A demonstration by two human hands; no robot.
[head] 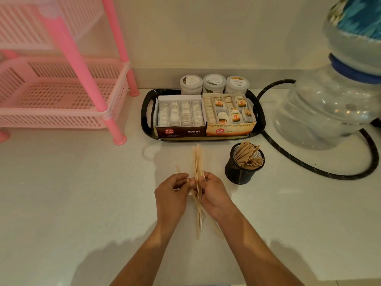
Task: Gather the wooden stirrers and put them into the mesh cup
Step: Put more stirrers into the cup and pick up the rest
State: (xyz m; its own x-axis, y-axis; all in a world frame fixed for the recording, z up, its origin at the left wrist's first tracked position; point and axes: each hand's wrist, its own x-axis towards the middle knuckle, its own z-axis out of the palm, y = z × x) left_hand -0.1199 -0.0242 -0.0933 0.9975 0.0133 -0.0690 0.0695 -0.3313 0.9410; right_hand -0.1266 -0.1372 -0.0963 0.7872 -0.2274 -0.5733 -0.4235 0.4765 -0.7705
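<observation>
Counter, near edge to back wall:

- Left hand and right hand: together grasping a bundle of wooden stirrers above mid-counter, ends sticking out fore and aft.
- Mesh cup: black, standing just right of the hands, already carrying more stirrers leaning rightward.
- Black tray: sitting toward the back edge, holding two open tea boxes and three lidded jars.
- Pink rack: occupying the back-left corner.
- Water dispenser: standing at the right edge.
</observation>
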